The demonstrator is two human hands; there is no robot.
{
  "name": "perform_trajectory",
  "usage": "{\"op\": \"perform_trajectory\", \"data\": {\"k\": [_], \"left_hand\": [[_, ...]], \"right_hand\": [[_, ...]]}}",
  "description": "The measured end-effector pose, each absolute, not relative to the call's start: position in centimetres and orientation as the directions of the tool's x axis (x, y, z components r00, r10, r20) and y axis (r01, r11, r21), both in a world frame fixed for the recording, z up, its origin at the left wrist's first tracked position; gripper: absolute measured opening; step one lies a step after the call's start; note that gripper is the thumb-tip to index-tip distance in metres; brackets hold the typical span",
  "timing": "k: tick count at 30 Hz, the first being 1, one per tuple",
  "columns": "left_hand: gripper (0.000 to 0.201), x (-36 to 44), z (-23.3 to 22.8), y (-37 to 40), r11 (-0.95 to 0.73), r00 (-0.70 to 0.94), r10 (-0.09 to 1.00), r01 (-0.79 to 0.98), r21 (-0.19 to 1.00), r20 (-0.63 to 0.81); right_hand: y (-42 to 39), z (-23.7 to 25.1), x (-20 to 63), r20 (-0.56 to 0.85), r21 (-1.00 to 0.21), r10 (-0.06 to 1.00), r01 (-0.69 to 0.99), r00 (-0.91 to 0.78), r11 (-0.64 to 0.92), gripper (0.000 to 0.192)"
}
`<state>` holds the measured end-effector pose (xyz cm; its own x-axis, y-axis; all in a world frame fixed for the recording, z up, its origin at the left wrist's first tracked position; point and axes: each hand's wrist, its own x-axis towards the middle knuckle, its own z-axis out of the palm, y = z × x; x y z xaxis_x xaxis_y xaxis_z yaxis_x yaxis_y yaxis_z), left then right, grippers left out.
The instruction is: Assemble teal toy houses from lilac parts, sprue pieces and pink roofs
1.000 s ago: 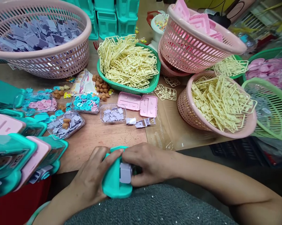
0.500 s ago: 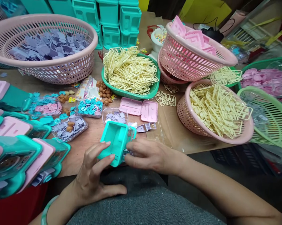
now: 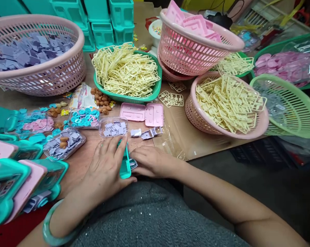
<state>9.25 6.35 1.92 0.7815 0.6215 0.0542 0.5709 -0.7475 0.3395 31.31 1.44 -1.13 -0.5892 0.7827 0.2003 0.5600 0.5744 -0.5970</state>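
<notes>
1. My left hand [image 3: 107,164] lies flat over the teal plastic case [image 3: 125,166], pressing it down at the table's [image 3: 175,137] near edge.
2. My right hand [image 3: 151,161] pinches the case's right side, fingers closed on it (a small lilac piece [image 3: 133,164] peeks out there).
3. I judge the case light, stiff and a bit slick; hold it by its rims.

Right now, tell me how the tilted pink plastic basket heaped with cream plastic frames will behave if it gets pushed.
The tilted pink plastic basket would probably slide or rock easily: it leans and sits at the table edge. It likely feels light, given slotted walls and thin cream plastic frames. The loosely heaped frames would likely snag together or spill over the rim.
</notes>
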Motion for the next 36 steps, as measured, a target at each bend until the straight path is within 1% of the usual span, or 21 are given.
{"op": "perform_trajectory", "data": {"k": [2,4,6,8,9,10,12,13,14,15,16,18,20,22,24,26,28,31,33,36], "left_hand": [[0.112,9.5,1.9,6.5,-0.746,0.775,0.630,0.584,0.319,0.056],[0.106,9.6,1.9,6.6,-0.743,0.771,0.634,0.587,0.322,0.058],[0.103,9.6,1.9,6.7,-0.739,0.770,0.636,0.586,0.331,0.057],[0.102,9.5,1.9,6.7,-0.740,0.771,0.635,0.589,0.325,0.050],[0.102,9.5,2.0,6.7,-0.743,0.773,0.633,0.590,0.317,0.047],[0.101,9.5,2.0,6.7,-0.748,0.777,0.629,0.588,0.308,0.043],[0.101,9.5,2.1,6.7,-0.762,0.788,0.614,0.579,0.290,0.042],[0.101,9.6,2.1,6.7,-0.768,0.792,0.609,0.575,0.281,0.045],[0.101,9.6,2.2,6.8,-0.772,0.793,0.607,0.574,0.272,0.050],[0.100,9.7,2.2,6.8,-0.775,0.793,0.606,0.574,0.264,0.052],[0.100,9.7,2.2,6.8,-0.776,0.793,0.607,0.575,0.260,0.054],[0.099,9.7,2.2,6.7,-0.775,0.792,0.608,0.576,0.261,0.055],[0.097,9.7,2.2,6.7,-0.772,0.789,0.611,0.578,0.267,0.059],[0.094,9.7,2.2,6.6,-0.762,0.779,0.623,0.587,0.273,0.064],[0.091,9.8,2.2,6.6,-0.760,0.777,0.626,0.590,0.271,0.064],[0.090,9.8,2.2,6.7,-0.773,0.789,0.612,0.580,0.258,0.058],[0.089,9.8,2.2,6.8,-0.790,0.804,0.591,0.564,0.240,0.058],[0.089,9.9,2.2,6.9,-0.796,0.807,0.586,0.556,0.238,0.074],[0.087,9.9,2.2,6.9,-0.788,0.800,0.595,0.560,0.255,0.081],[0.082,9.8,2.2,6.9,-0.781,0.796,0.600,0.560,0.277,0.081]], "right_hand": [[2.1,-1.3,31.4,0.251,-0.503,0.735,0.564,-0.630,0.655,0.032],[1.9,-2.1,31.2,0.325,-0.457,0.722,0.566,-0.611,0.686,0.033],[1.0,-3.1,30.9,0.379,-0.485,0.755,0.580,-0.535,0.654,0.031],[-0.1,-3.7,30.6,0.380,-0.594,0.815,0.560,-0.438,0.577,0.029],[-0.4,-3.6,30.5,0.350,-0.673,0.852,0.528,-0.390,0.518,0.028],[-0.6,-3.4,30.5,0.290,-0.761,0.890,0.479,-0.352,0.438,0.027],[-0.2,-2.3,30.6,0.090,-0.899,0.937,0.377,-0.338,0.222,0.028],[0.2,-1.5,30.7,-0.021,-0.927,0.938,0.359,-0.347,0.112,0.026],[0.8,-0.7,30.6,-0.116,-0.927,0.929,0.375,-0.351,0.026,0.023],[1.4,0.0,30.5,-0.185,-0.909,0.920,0.416,-0.345,-0.026,0.018],[2.0,0.5,30.3,-0.224,-0.885,0.916,0.464,-0.333,-0.048,0.013],[2.6,1.0,29.6,-0.251,-0.849,0.922,0.525,-0.294,-0.064,0.012],[2.4,0.9,28.7,-0.250,-0.846,0.934,0.527,-0.253,-0.084,0.011],[1.7,0.6,28.0,-0.209,-0.839,0.957,0.540,-0.201,-0.069,0.004],[1.3,0.6,27.8,-0.153,-0.796,0.971,0.605,-0.183,-0.011,0.007],[1.6,1.3,28.0,-0.160,-0.725,0.956,0.687,-0.244,0.054,0.012],[2.5,2.4,28.4,-0.212,-0.638,0.915,0.758,-0.342,0.136,0.014],[3.3,3.7,28.9,-0.237,-0.542,0.860,0.796,-0.452,0.269,0.015],[2.8,3.7,28.9,-0.197,-0.514,0.866,0.801,-0.460,0.308,0.016],[1.3,2.7,28.6,-0.117,-0.500,0.908,0.813,-0.403,0.297,0.016]]}}
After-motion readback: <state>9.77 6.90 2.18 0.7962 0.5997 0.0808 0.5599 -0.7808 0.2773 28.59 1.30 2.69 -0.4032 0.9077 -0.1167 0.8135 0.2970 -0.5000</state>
